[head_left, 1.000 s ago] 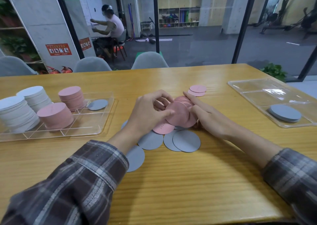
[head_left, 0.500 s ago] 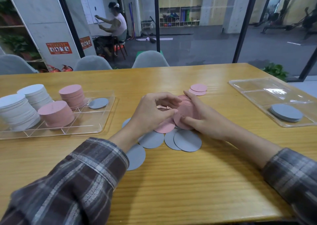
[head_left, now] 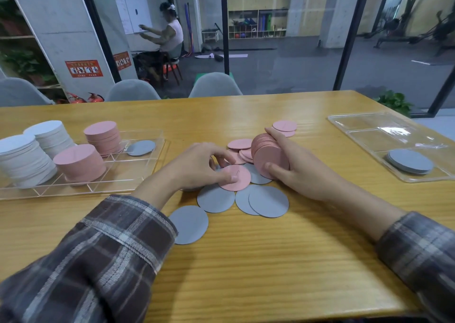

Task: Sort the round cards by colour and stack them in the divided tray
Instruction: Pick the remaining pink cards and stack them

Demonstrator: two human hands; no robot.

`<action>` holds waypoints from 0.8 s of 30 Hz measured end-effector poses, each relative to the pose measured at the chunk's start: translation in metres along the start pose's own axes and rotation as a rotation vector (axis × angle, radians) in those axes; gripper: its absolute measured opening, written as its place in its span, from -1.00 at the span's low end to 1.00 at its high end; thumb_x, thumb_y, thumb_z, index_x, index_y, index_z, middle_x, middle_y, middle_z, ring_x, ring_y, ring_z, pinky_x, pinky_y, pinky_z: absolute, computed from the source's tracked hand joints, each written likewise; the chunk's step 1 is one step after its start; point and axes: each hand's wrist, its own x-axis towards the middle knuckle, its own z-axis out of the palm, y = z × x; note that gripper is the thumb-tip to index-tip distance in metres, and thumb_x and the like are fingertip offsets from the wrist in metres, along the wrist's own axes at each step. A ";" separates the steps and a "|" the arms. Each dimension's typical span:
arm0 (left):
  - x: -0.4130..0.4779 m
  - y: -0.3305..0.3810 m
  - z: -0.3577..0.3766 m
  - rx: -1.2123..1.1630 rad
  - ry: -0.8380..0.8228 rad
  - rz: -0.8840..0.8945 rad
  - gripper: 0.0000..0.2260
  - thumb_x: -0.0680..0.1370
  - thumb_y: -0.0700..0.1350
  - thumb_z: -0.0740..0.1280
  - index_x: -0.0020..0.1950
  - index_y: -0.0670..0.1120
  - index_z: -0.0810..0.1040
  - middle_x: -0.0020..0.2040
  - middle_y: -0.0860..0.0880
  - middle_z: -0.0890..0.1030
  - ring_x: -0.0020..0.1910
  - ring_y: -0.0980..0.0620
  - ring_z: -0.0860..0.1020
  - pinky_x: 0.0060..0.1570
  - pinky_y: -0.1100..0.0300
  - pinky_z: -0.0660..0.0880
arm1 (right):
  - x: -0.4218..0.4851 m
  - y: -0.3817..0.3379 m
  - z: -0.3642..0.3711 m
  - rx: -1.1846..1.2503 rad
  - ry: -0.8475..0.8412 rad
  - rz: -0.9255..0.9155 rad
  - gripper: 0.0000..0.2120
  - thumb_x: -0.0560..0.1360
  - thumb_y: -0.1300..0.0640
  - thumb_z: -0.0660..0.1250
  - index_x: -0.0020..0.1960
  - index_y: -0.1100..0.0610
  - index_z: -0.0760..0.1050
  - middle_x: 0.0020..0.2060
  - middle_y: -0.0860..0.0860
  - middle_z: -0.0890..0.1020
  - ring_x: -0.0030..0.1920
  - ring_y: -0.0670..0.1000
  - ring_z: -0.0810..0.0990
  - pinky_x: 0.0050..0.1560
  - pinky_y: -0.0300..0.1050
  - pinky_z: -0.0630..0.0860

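Your right hand [head_left: 299, 175] curls round a thick pink stack [head_left: 268, 152] of matte round cards, stood on edge just above the grained wooden desk [head_left: 246, 261]. Your left hand [head_left: 194, 167] pinches one flat pink card [head_left: 237, 178] that lies on loose grey cards [head_left: 268, 200]. The clear divided tray [head_left: 123, 172] at your left holds white stacks [head_left: 24, 160] and pink stacks [head_left: 80, 162].

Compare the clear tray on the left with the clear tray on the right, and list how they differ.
The left tray holds tall white stacks and pink stacks, plus one flat grey card. The right tray holds only a low grey stack. The left tray carries three colours, the right tray one. Both are clear, divided and rest on the wooden table.
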 end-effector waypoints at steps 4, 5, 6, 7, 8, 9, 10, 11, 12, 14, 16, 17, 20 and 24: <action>0.000 0.003 0.000 -0.048 -0.013 -0.002 -0.78 0.41 0.03 0.63 0.01 0.14 0.71 -0.09 0.12 0.67 -0.23 0.15 0.57 -0.22 0.45 0.44 | -0.001 0.000 0.001 0.015 -0.007 0.019 -0.33 0.64 0.13 0.26 0.65 0.04 0.02 0.55 -0.05 0.29 0.47 -0.08 0.28 0.25 -0.38 0.16; -0.001 0.003 0.000 -0.085 -0.019 -0.012 -0.80 0.42 0.00 0.63 -0.02 0.13 0.70 -0.09 0.11 0.67 -0.24 0.13 0.57 -0.23 0.44 0.44 | -0.001 0.000 0.002 0.023 -0.008 0.026 -0.35 0.64 0.13 0.25 0.64 0.04 0.03 0.55 -0.04 0.29 0.48 -0.07 0.28 0.27 -0.35 0.17; -0.001 0.004 0.000 -0.129 -0.020 -0.019 -0.81 0.43 -0.03 0.63 -0.04 0.12 0.68 -0.10 0.10 0.68 -0.25 0.10 0.58 -0.22 0.41 0.46 | 0.000 0.001 0.002 0.031 -0.008 0.032 -0.35 0.64 0.13 0.24 0.64 0.04 0.03 0.54 -0.03 0.30 0.47 -0.06 0.30 0.27 -0.32 0.19; 0.000 0.004 -0.001 -0.178 -0.015 -0.023 -0.83 0.45 -0.05 0.62 -0.05 0.11 0.68 -0.09 0.08 0.68 -0.25 0.10 0.58 -0.20 0.36 0.49 | 0.001 0.001 0.002 0.041 -0.007 0.039 -0.36 0.64 0.13 0.24 0.64 0.03 0.03 0.53 -0.03 0.32 0.46 -0.05 0.32 0.26 -0.30 0.21; 0.000 0.005 -0.002 -0.239 -0.006 -0.024 -0.86 0.48 -0.07 0.60 -0.04 0.07 0.68 -0.09 0.03 0.69 -0.25 0.10 0.59 -0.20 0.29 0.52 | 0.001 0.001 0.002 0.050 -0.003 0.045 -0.36 0.64 0.12 0.24 0.64 0.03 0.04 0.51 -0.02 0.33 0.45 -0.04 0.33 0.26 -0.28 0.22; 0.001 0.006 -0.002 -0.311 0.008 -0.024 -0.88 0.50 -0.10 0.58 -0.02 0.01 0.68 -0.09 -0.02 0.69 -0.25 0.08 0.61 -0.19 0.23 0.57 | 0.002 0.002 0.002 0.056 0.002 0.052 -0.36 0.65 0.12 0.24 0.64 0.03 0.04 0.51 -0.01 0.34 0.45 -0.03 0.34 0.26 -0.25 0.23; 0.001 0.007 -0.001 -0.386 0.027 -0.024 -0.90 0.53 -0.14 0.55 0.00 -0.06 0.67 -0.11 -0.07 0.69 -0.26 0.04 0.63 -0.16 0.15 0.60 | 0.002 0.002 0.002 0.064 0.005 0.061 -0.36 0.65 0.11 0.24 0.65 0.03 0.03 0.52 -0.01 0.33 0.46 -0.02 0.33 0.29 -0.23 0.24; 0.001 0.009 0.001 -0.447 0.049 -0.027 -0.90 0.54 -0.18 0.53 0.01 -0.13 0.66 -0.13 -0.12 0.69 -0.27 -0.01 0.64 -0.14 0.08 0.63 | 0.003 0.003 0.001 0.076 0.003 0.070 -0.35 0.65 0.10 0.23 0.65 0.03 0.01 0.55 -0.01 0.31 0.49 -0.03 0.30 0.34 -0.21 0.23; 0.001 0.011 0.005 -0.488 0.076 -0.031 -0.89 0.55 -0.21 0.52 0.02 -0.18 0.64 -0.14 -0.16 0.70 -0.27 -0.06 0.65 -0.10 0.00 0.66 | 0.003 0.003 0.001 0.094 -0.003 0.076 -0.34 0.66 0.10 0.23 0.66 0.03 -0.01 0.56 -0.02 0.28 0.51 -0.04 0.28 0.39 -0.20 0.22; 0.003 0.013 0.014 -0.516 0.126 -0.035 -0.87 0.54 -0.21 0.53 0.00 -0.20 0.63 -0.15 -0.19 0.71 -0.26 -0.16 0.70 -0.05 -0.14 0.67 | 0.003 0.003 0.002 0.143 -0.018 0.085 -0.36 0.68 0.13 0.19 0.67 0.02 -0.03 0.55 -0.05 0.28 0.52 -0.05 0.25 0.42 -0.19 0.19; 0.006 0.017 0.023 -0.515 0.168 -0.033 -0.87 0.52 -0.18 0.55 -0.04 -0.16 0.63 -0.17 -0.13 0.72 -0.25 -0.18 0.73 -0.04 -0.19 0.69 | 0.004 0.003 0.003 0.189 -0.021 0.086 -0.38 0.68 0.14 0.13 0.67 0.00 -0.04 0.51 -0.06 0.31 0.52 -0.03 0.26 0.46 -0.15 0.20; 0.007 0.019 0.026 -0.513 0.187 -0.033 -0.86 0.52 -0.17 0.56 -0.06 -0.14 0.63 -0.19 -0.10 0.73 -0.25 -0.16 0.74 -0.05 -0.19 0.69 | 0.004 0.003 0.003 0.202 -0.022 0.085 -0.38 0.68 0.12 0.12 0.67 -0.01 -0.05 0.54 -0.04 0.30 0.53 -0.03 0.25 0.50 -0.10 0.19; 0.010 0.028 0.032 -0.497 0.220 -0.013 -0.85 0.50 -0.15 0.57 -0.09 -0.12 0.63 -0.21 -0.09 0.73 -0.27 -0.13 0.74 -0.07 -0.15 0.69 | 0.004 0.001 0.004 0.190 -0.033 0.069 -0.35 0.69 0.06 0.15 0.67 -0.01 -0.09 0.62 -0.07 0.14 0.57 -0.11 0.14 0.56 -0.09 0.12; 0.010 0.035 0.035 -0.497 0.243 0.012 -0.84 0.49 -0.11 0.60 -0.12 -0.13 0.65 -0.23 -0.04 0.73 -0.25 -0.05 0.74 -0.09 0.02 0.69 | 0.003 0.001 0.007 0.115 -0.019 0.023 -0.27 0.66 0.02 0.25 0.67 0.02 -0.11 0.63 -0.07 0.11 0.59 -0.11 0.12 0.53 -0.18 0.10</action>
